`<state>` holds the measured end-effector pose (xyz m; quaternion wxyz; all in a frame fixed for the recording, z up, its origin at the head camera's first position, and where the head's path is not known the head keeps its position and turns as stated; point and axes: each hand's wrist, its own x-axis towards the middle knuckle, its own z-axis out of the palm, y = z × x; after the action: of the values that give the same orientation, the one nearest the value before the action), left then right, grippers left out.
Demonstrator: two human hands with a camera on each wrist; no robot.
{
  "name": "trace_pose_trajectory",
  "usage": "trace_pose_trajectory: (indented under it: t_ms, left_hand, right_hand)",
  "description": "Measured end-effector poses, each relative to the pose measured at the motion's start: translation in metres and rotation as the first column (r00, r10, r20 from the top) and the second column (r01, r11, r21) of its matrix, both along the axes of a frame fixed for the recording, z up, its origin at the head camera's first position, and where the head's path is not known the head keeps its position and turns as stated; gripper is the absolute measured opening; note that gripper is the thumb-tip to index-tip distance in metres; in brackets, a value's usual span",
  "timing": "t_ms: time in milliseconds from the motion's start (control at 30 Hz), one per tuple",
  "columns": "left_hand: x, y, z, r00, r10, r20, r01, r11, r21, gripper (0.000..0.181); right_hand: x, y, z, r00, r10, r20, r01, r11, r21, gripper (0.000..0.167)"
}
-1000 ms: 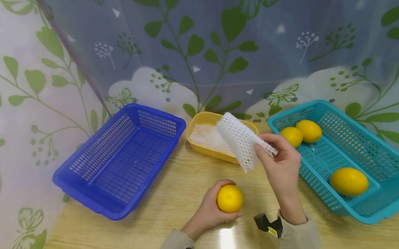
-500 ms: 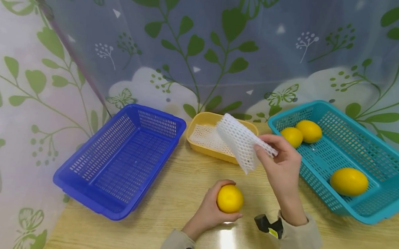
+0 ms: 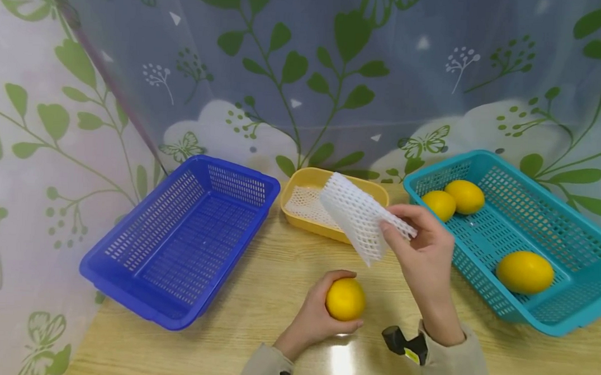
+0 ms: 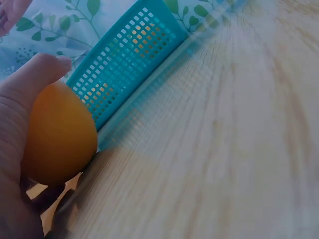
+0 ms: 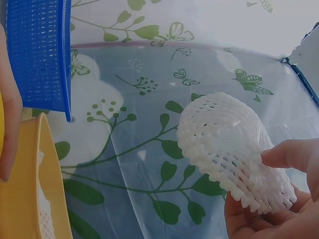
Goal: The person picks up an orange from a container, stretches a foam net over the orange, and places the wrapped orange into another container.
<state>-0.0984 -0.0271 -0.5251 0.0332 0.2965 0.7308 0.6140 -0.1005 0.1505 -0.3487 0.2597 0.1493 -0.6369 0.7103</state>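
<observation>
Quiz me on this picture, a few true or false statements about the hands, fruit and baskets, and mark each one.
1. The left hand holds a yellow fruit. True.
2. The right hand holds a white net. True.
3. The white net is wrapped around the yellow fruit. False: they are apart.
4. Three more fruits lie in the teal basket. True.
5. The yellow tray stands right of the teal basket. False: it stands between that and the blue basket.
</observation>
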Motion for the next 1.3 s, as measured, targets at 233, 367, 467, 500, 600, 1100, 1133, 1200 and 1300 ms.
trace_pose_trajectory:
  t_ms: [233,367,467,500,600,1100,1133,1200,1300]
  left_hand:
    - [0.0004,-0.0001,-0.0014,0.999,-0.03,-0.022,0.029,0.999,-0.043,0.087]
    - [0.0014,0.0001,0.0004,1.0,-0.014,-0.024,0.012,0.998,-0.059,0.082]
    - [0.0016,0.0,0.0009,1.0,-0.007,-0.019,0.006,0.999,-0.052,0.081]
    - [0.0016,0.0,0.0008,1.0,-0.001,-0.024,0.0,0.999,-0.054,0.08]
    - [0.0013,-0.0001,0.0005,1.0,0.006,-0.021,-0.007,0.998,-0.058,0.08]
    - [0.0019,-0.0002,0.0045,1.0,0.004,0.029,-0.003,1.0,-0.029,0.084]
    - [0.002,-0.0001,0.0047,0.999,0.008,0.032,-0.008,1.0,-0.028,0.084]
    - [0.0022,-0.0002,0.0053,0.999,0.015,0.042,-0.014,1.0,-0.026,0.084]
    - [0.0023,0.0,0.0052,0.999,0.025,0.045,-0.024,1.0,-0.02,0.084]
  right_hand:
    - [-0.0002,-0.0004,0.0,1.0,0.003,-0.012,-0.003,1.0,0.0,0.021]
    - [-0.0004,-0.0003,0.0001,1.0,-0.005,-0.009,0.005,1.0,0.001,0.021]
    - [-0.0005,0.0001,-0.0002,1.0,-0.007,-0.006,0.007,1.0,-0.002,0.021]
    - [-0.0006,0.0003,-0.0003,1.0,-0.007,-0.005,0.007,1.0,-0.004,0.022]
    - [-0.0005,0.0005,-0.0008,1.0,0.0,-0.005,0.0,1.0,-0.021,0.021]
    - [0.0009,0.0002,-0.0004,1.0,0.007,0.003,-0.007,0.999,-0.037,0.02]
    - [0.0008,0.0003,-0.0003,1.0,0.008,0.0,-0.008,0.999,-0.033,0.021]
    - [0.0006,0.0004,-0.0001,1.0,0.008,-0.004,-0.008,1.0,-0.026,0.021]
    - [0.0004,0.0005,0.0002,1.0,0.009,-0.003,-0.009,1.0,-0.024,0.021]
